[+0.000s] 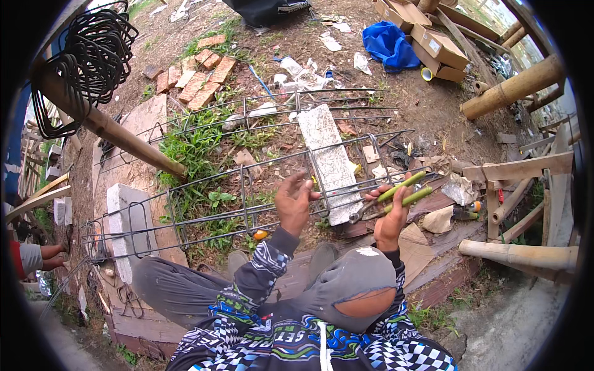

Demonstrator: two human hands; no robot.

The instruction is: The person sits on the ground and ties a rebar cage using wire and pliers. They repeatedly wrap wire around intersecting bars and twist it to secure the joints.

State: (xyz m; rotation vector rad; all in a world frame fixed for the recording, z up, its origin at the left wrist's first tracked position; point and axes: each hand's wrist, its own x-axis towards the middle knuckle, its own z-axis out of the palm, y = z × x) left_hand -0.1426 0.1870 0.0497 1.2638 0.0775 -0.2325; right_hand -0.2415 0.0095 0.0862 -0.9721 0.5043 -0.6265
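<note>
A long cage of steel rebar (204, 201) with square stirrups lies across in front of me. Its bars rest over a white block (131, 216) at the left and another white block (328, 157) near the middle. My left hand (294, 201) is at the cage's near bars, its fingers loosely bent and apart, with nothing visible in it. In my right hand (390, 222) is a pair of pincers (405, 193) with green handles spread apart. The metal jaws of the pincers point left, close to the near end of the middle block. Part of my right hand's grip is hidden behind the handles.
Black bent stirrups (86, 62) hang on a bamboo pole (136, 145) at the left. Bricks (198, 83) lie beyond the cage. Cardboard boxes (436, 49) and a blue sheet (390, 46) sit far right. Another person's legs (40, 256) show at the left edge. Wooden framing (520, 167) stands at right.
</note>
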